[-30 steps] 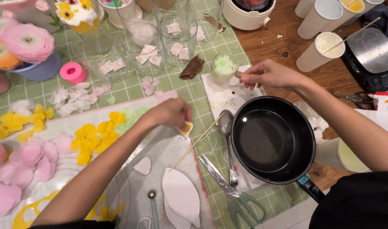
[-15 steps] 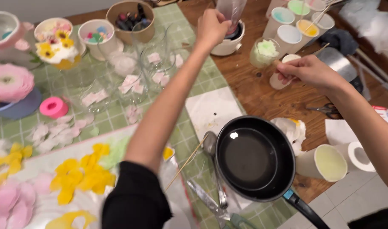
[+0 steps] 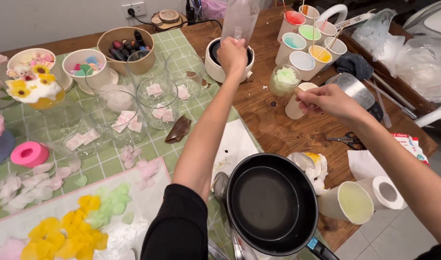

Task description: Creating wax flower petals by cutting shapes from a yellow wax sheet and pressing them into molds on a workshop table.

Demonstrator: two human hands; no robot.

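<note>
My left hand (image 3: 232, 54) reaches far across the table and grips a clear plastic bottle (image 3: 239, 19) by its lower end, above a white pot (image 3: 214, 63) with a dark inside. My right hand (image 3: 326, 101) pinches a thin stick at a white paper cup (image 3: 294, 107), beside a clear cup of pale green stuff (image 3: 284, 79). A black pan (image 3: 271, 202) sits near the table's front edge, a spoon (image 3: 221, 185) to its left.
Several paper cups of coloured liquid (image 3: 309, 41) stand at the back right. Glass jars (image 3: 155, 98) and bowls of decorations (image 3: 88, 67) fill the green checked mat. Coloured petals (image 3: 80, 226) lie front left. Scissors (image 3: 345, 139), a tape roll (image 3: 386, 190) and a cup of pale liquid (image 3: 348, 202) lie right.
My left hand left the petals, stretched to the back of the table and closed on the bottle. My right hand moved from the green cup to the white paper cup with the stick.
</note>
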